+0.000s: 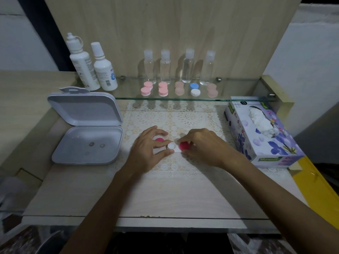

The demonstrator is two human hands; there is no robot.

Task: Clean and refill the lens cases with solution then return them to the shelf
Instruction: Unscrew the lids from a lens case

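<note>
Both forearms reach in from the near edge of the tabletop (165, 198) to meet over the lens case (174, 146), which lies on the lace mat (183, 116) at the tabletop's middle. That white case has its left well open and white; the right hand (203, 147) pinches the magenta cap (184, 145) on its right well, fingers curled round it. Just left of the case, the left hand (146, 149) curls round the case's left end, thumb at the near edge, with a second magenta cap (159, 139) showing under its fingers.

Judging from this, a cap is being twisted. If the left hand's hold slackens, the case could spin with the cap or tip, spilling whatever the open well holds onto the mat. I cannot tell whether liquid is in it.

Further left of the case sits an open grey box (88, 142) with two small lenses (96, 144) in its tray; a stray elbow could jolt it. Behind the case, the glass shelf (238, 92) carries more cases (163, 89), clear bottles (165, 66) and two solution bottles (91, 66). Right of the case stands a tissue box (264, 132).
</note>
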